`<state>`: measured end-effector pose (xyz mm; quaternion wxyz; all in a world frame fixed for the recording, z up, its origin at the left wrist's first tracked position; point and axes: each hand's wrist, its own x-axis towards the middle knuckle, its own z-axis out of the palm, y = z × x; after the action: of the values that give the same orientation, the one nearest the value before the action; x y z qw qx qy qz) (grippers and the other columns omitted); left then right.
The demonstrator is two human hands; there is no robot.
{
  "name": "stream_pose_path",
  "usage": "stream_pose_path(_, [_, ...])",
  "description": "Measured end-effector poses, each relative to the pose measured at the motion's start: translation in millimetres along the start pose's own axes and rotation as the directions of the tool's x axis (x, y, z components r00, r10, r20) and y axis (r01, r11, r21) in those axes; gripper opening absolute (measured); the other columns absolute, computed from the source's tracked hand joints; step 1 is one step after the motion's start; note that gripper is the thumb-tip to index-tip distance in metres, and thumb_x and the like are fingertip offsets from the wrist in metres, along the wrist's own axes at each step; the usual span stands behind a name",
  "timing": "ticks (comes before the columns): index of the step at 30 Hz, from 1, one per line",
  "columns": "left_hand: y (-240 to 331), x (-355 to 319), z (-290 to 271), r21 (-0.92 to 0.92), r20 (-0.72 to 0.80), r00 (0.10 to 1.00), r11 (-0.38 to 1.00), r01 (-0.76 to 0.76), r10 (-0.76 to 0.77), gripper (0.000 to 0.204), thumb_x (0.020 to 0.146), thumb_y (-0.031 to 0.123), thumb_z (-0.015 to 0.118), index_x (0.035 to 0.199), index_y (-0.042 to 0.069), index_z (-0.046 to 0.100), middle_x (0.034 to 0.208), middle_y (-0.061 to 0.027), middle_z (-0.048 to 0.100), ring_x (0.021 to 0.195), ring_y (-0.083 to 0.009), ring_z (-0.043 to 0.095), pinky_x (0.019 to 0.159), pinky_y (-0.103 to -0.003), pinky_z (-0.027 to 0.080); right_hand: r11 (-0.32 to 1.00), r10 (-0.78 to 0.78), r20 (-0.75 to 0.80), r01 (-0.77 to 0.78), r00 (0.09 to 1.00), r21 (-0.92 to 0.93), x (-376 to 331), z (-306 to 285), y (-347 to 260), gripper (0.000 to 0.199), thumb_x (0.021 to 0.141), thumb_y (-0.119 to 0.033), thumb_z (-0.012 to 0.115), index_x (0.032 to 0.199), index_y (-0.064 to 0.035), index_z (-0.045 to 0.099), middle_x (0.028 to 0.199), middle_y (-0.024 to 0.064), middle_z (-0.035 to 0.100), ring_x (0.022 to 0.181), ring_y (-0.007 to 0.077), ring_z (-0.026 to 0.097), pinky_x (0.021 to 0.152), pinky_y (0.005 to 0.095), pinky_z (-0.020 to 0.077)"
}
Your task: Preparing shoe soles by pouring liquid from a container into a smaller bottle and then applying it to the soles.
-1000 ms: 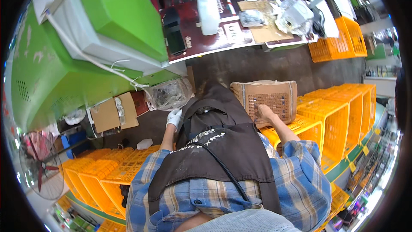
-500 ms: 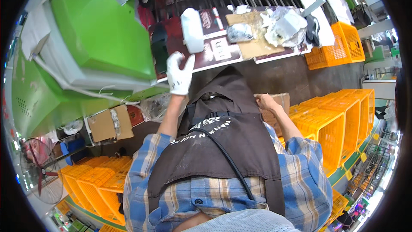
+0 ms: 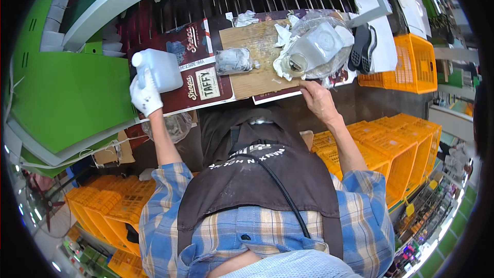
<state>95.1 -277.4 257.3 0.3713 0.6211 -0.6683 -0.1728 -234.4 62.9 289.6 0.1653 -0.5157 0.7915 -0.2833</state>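
Observation:
In a white glove, my left hand is closed round the handle side of a whitish plastic jug with a white cap. The jug is at the left end of the worktop, over dark red printed card. My bare right hand is at the worktop's front edge, fingers partly bent and seemingly empty. Just beyond its fingertips, a clear plastic container with a round mouth lies tilted on crumpled plastic and white paper. Between the hands sits a smudged clear container or bundle, its kind unclear.
Stained cardboard covers the middle of the worktop. Behind it are rows of metal rods, under a pale frame bar. Dark soles lie at the right. A green machine housing stands left; yellow crates flank me.
My left hand has moved left and taken hold of the jug, which now sits further left and turned. My right hand has risen from beside the apron to the worktop edge. The view has shifted.

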Motion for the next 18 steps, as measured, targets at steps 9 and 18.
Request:
stream_pose_path(9, [-10,5,-16,0.229,-0.032,0.999,0.973,0.033,-0.026,0.049,0.086,0.048,0.063,0.098,0.001,0.07,0.096,-0.0175,0.069,0.089,-0.0332,0.066,0.083,-0.039,0.049,0.984,-0.164,0.017,0.163,0.986,0.079,25,19,40,0.017,0.085,-0.001,0.063,0.102,0.0008,0.064,0.091,0.0197,0.065,0.086,0.0356,0.065,0.075,0.0389,0.0511])
stream_pose_path(18, [-38,-1,-34,0.237,-0.006,1.0,0.971,-0.007,0.009,0.056,0.077,0.055,0.067,0.092,0.001,0.067,0.093,-0.0206,0.068,0.088,-0.0355,0.065,0.08,-0.041,0.049,0.946,-0.307,-0.065,0.312,0.949,0.087,-29,56,46,0.015,0.085,-0.001,0.062,0.099,0.0002,0.063,0.088,0.0185,0.064,0.08,0.0368,0.063,0.07,0.0406,0.0511])
